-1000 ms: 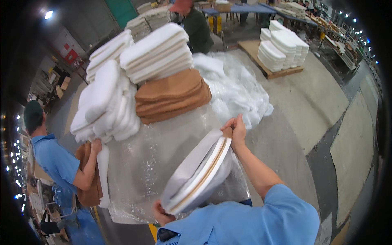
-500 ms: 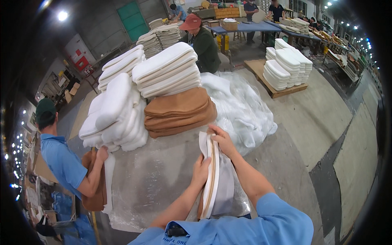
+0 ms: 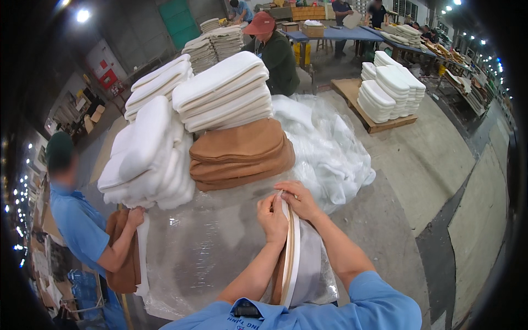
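A long brown fabric cover with white edging and a tan zipper-like strip [image 3: 289,258] stretches away from my body, its pale grey lining [image 3: 309,258] facing right. At its far end my left hand [image 3: 273,221] is closed on the left side of the edging. Right beside it, my right hand [image 3: 300,201] pinches the tip, thumb and fingers together. The two hands nearly touch, and the fingertips partly cover the end of the strip. Beneath lies a table wrapped in clear plastic film [image 3: 203,253]. Just beyond my hands rests a stack of folded brown covers [image 3: 242,154].
White cushion pads [image 3: 220,88] are piled behind the brown stack, with more pads [image 3: 146,143] at left. A plastic-wrapped white bundle [image 3: 330,154] sits at right. A co-worker [image 3: 80,220] holds a brown cover at left; another person [image 3: 278,60] stands behind. A pallet [image 3: 379,124] carries white pads.
My left hand has slid up the strip to the far end and now meets my right hand there. My right hand has come slightly nearer. The strip's edges are drawn closer together.
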A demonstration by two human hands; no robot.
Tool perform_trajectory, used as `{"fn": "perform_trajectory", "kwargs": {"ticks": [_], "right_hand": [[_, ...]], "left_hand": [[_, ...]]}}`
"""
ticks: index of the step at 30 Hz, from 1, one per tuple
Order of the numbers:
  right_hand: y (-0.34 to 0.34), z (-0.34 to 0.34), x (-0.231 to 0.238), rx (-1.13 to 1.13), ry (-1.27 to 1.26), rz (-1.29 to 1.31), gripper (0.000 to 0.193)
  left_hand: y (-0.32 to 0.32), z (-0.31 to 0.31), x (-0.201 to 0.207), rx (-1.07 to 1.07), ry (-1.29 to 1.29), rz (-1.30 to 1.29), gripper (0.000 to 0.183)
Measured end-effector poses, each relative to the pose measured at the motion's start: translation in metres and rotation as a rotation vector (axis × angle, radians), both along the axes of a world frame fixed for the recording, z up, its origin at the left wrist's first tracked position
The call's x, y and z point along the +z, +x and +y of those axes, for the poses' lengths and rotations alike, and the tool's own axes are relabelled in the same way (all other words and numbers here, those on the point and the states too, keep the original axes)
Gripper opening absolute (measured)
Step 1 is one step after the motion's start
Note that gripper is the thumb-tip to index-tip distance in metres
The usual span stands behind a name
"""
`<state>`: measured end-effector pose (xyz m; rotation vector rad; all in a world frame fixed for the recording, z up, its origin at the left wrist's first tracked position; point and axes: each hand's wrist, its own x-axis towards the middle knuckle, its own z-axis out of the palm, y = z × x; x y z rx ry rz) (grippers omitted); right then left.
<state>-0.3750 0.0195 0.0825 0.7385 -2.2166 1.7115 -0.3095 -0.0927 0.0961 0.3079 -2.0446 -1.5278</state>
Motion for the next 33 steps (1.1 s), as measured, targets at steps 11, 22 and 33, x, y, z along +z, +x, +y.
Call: {"fn": "perform_trajectory", "kwargs": {"ticks": [11, 22, 33], "right_hand": [[0.024, -0.026, 0.002, -0.041, -0.040, 0.029, 0.005], [0.065, -0.015, -0.025, -0.083, -0.114, -0.121, 0.006], [-0.036, -0.010, -0.011, 0.066, -0.418, -0.239, 0.012]], "left_hand": [[-0.143, -0.041, 0.048, -0.951, 0.441, -0.268, 0.082], [-0.078, -0.044, -0.060, -0.578, 0.665, -0.114, 0.067], [0.015, -0.034, -0.064, -0.550, 0.434, -0.283, 0.069]]}}
